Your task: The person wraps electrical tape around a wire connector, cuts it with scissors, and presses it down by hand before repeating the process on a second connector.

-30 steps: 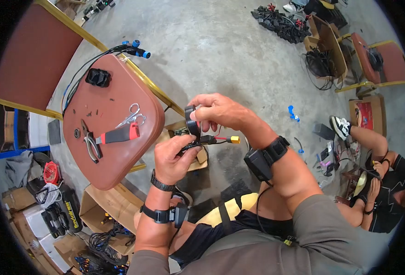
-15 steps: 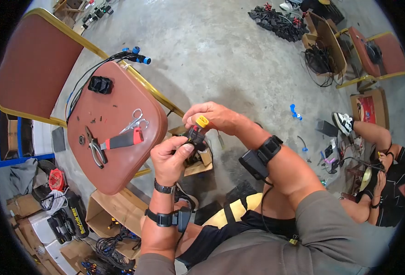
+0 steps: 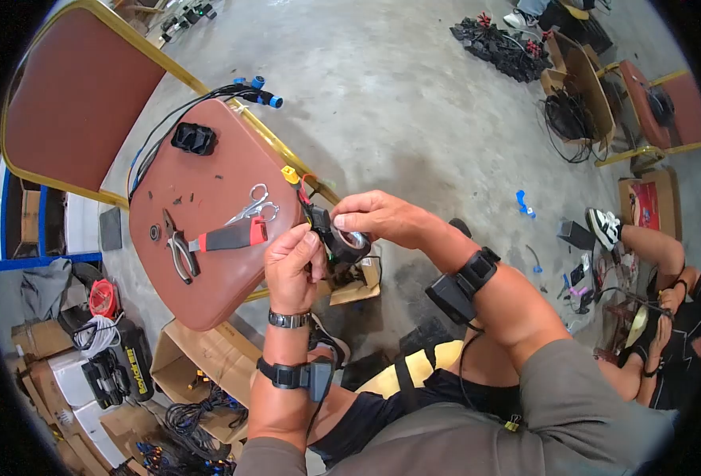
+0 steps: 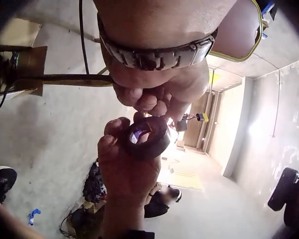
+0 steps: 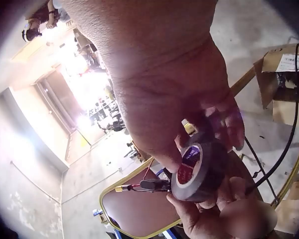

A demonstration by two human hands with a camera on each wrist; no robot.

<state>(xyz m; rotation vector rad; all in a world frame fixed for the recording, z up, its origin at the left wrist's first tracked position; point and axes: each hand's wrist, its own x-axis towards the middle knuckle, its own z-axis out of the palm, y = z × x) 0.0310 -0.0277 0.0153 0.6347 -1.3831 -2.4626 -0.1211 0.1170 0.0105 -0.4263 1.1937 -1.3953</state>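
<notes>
My left hand (image 3: 293, 262) pinches a dark cable bundle between thumb and fingers. From it a yellow connector (image 3: 290, 174) with red and black wires points away, overlapping the chair seat's edge in the head view. With my right hand (image 3: 382, 218) I hold a roll of black electrical tape (image 3: 350, 247), close beside the left fingertips. Seen from the right wrist, the tape roll (image 5: 189, 191) shows a printed inner core, and a black block (image 5: 154, 185) on the wires sits next to it. The left fingers hide the gripped stretch of cable.
On the brown chair seat (image 3: 215, 301) lie pliers (image 3: 180, 250), scissors (image 3: 257, 206), a red-and-black cutter (image 3: 231, 236) and a black plastic part (image 3: 194, 139). Below stands a cardboard box (image 3: 199, 357) with cables. Another person (image 3: 668, 317) sits at the right.
The yellow connector has swung from pointing right, through upward, to pointing up-left. The tape roll has come round to the lower right of the cable, with the right hand still on it.
</notes>
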